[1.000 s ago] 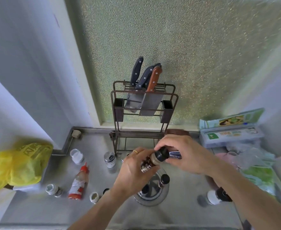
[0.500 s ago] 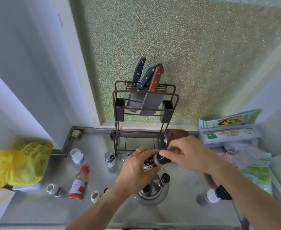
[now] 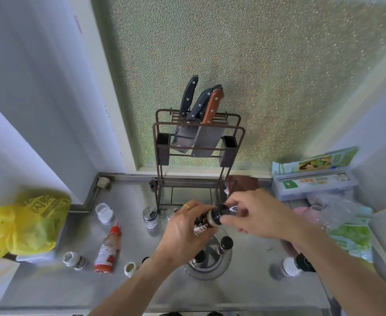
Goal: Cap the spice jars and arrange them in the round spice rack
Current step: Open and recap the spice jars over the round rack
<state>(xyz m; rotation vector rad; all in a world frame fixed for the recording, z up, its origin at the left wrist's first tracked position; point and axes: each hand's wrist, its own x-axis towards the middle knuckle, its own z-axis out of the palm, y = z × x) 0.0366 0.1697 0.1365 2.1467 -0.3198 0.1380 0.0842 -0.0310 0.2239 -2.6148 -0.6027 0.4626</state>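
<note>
My left hand [image 3: 182,233] grips a small brown spice jar [image 3: 204,223], tilted to the right above the round spice rack [image 3: 210,270]. The fingers of my right hand [image 3: 258,216] pinch the jar's black cap [image 3: 220,213]. Two black-capped jars stand in the round metal rack: one [image 3: 225,245] in plain sight, one [image 3: 198,257] partly behind my left wrist. Loose on the steel counter are a white jar [image 3: 104,212], a silver shaker-top jar [image 3: 150,217], an open jar lying down [image 3: 74,261], another open jar [image 3: 130,269], and a white jar with a black cap [image 3: 298,266] lying at the right.
A red-capped sauce bottle [image 3: 107,252] lies left of the rack. A brown wire knife rack [image 3: 198,144] with several knives stands at the back against frosted glass. A yellow plastic bag [image 3: 21,226] sits at the left. Boxes of wrap [image 3: 315,181] and plastic bags [image 3: 347,224] crowd the right.
My right hand's fingers have shifted around the black cap on the held jar, and both hands with the jar have risen slightly. The jars on the counter have not moved.
</note>
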